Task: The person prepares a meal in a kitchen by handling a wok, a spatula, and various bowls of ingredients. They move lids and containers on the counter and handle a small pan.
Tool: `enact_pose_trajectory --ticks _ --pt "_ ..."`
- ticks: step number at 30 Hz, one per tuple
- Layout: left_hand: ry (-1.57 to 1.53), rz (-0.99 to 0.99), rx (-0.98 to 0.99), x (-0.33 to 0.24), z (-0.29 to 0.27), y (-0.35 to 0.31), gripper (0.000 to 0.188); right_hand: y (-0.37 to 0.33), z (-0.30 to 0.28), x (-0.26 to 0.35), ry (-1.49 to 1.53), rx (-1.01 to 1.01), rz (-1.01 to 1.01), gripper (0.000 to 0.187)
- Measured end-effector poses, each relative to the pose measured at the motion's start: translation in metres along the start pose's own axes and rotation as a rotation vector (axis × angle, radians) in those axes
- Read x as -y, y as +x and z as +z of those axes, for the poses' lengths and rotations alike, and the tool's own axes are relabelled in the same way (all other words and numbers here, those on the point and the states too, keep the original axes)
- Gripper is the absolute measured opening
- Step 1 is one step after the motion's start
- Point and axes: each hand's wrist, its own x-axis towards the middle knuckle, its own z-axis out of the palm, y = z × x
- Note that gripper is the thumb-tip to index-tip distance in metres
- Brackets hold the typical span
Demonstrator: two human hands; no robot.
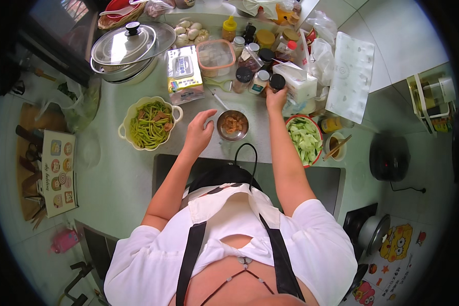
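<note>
My right hand (276, 99) is closed round a small jar with a black lid (277, 82), at the front of a cluster of seasoning jars. My left hand (201, 128) is empty, its fingers loosely bent and apart, just left of a small round metal bowl (221, 127). Pinkish-brown pieces of meat or shrimp (233, 124) lie in that bowl, and a spoon-like handle (220, 101) reaches up from its rim. Next to the held jar stand a white-labelled jar with a black lid (259, 81) and another dark-lidded jar (242, 79).
A cream two-handled bowl (121, 131) of green beans stands at left, a red-rimmed bowl (320, 133) of sliced green vegetable at right. Beside it is a cup with chopsticks (335, 147). Behind are a tissue pack (184, 74), an orange-rimmed container (215, 55) and a lidded pot (125, 48).
</note>
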Motion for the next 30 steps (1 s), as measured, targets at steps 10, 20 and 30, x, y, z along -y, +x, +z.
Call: enact_pose_trajectory --ticks 10,20,30 --pt "-0.055 -0.016 0.055 -0.001 0.005 -0.002 0.03 -0.035 -0.041 -0.009 0.357 0.381 0.266 0.05" --pt "-0.136 -0.022 0.309 -0.023 0.027 -0.037 0.028 -0.161 -0.226 0.036 0.602 0.493 0.479 0.033" --pt "-0.122 0.184 0.634 -0.104 0.102 -0.112 0.025 -0.275 -0.382 0.022 0.584 0.007 0.474 0.027"
